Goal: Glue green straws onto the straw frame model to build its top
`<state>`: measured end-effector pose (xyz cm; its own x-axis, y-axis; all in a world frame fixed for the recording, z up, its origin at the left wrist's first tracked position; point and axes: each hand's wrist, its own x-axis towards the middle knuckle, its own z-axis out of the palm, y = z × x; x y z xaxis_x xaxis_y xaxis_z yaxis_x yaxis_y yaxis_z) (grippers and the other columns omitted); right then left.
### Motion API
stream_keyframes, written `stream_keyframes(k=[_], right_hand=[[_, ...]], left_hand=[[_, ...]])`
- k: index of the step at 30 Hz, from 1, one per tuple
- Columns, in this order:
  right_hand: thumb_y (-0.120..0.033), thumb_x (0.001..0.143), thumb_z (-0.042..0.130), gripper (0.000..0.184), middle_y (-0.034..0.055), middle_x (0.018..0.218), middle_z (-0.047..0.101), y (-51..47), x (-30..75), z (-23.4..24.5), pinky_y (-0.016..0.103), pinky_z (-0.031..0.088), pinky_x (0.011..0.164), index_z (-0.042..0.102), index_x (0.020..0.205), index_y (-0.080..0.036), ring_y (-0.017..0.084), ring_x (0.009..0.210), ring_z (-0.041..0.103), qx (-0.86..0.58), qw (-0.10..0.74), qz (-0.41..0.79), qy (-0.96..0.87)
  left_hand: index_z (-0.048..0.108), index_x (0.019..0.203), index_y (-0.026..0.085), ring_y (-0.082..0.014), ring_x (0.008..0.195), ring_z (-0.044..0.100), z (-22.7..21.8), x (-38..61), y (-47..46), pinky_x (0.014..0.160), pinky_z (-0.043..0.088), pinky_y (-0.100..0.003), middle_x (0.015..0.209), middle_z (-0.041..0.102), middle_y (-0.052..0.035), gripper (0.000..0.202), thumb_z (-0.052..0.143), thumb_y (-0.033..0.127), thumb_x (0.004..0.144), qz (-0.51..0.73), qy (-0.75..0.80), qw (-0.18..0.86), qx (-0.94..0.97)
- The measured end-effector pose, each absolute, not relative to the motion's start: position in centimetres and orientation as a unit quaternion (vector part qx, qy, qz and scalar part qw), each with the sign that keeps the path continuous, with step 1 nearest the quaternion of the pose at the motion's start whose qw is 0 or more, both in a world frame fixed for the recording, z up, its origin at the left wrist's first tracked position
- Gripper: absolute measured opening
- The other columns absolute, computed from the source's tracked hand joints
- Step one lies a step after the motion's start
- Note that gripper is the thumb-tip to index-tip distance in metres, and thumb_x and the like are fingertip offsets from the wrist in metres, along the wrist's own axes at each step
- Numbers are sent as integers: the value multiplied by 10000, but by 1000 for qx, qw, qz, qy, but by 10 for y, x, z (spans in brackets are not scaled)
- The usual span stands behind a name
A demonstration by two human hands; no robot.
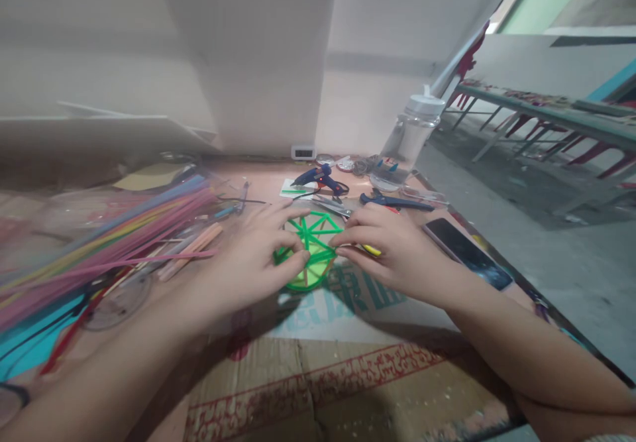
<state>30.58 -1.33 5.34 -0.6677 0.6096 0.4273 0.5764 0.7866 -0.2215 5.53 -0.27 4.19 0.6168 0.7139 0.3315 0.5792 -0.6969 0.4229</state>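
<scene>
A bright green spoked frame [309, 234], which looks made of pipe cleaners, sits between my hands. Below and behind its spokes shows a round, paler yellow-green part with a green rim. My left hand [261, 250] grips the frame's left side between thumb and fingers. On the other side, my right hand [382, 240] pinches its right corner with thumb and fingertips. A small yellow piece [371, 250] shows beneath my right hand. Just beyond the frame lie scissors [332, 205] and a blue glue gun [318, 178].
Bundled coloured pipe cleaners [114, 230] cover the table's left. Blue-handled pliers [397, 201], a phone [467, 253] and a clear water bottle [407, 144] are on the right. A small digital display [303, 153] stands against the white board [258, 64]. Cardboard [308, 389] lies in front.
</scene>
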Motion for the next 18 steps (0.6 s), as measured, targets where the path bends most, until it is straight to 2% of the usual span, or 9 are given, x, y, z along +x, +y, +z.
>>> stream_keyframes(k=[6,13,18], right_hand=[[-300,958,678,192,71,954,656,-10,307,55,329,446,790,733,1076,-159,213,908,593,-347,237,80,-904],[-221,985,620,124,68,917,645,-17,291,43,320,458,797,720,954,-155,201,894,587,-303,266,67,-912],[-186,987,595,119,85,925,663,-19,290,42,325,467,787,700,966,-135,207,883,588,-308,270,30,-912]], left_hand=[[761,760,244,-316,1376,502,40,54,-3,1158,368,-571,1472,597,-40,302,551,338,957,238,368,136,888],[763,797,247,-303,1400,474,41,54,-3,1162,357,-564,1468,595,-52,319,538,370,987,238,352,145,894],[764,840,237,-304,1412,453,41,53,-1,1168,356,-571,1433,605,-77,325,507,347,1005,220,345,158,899]])
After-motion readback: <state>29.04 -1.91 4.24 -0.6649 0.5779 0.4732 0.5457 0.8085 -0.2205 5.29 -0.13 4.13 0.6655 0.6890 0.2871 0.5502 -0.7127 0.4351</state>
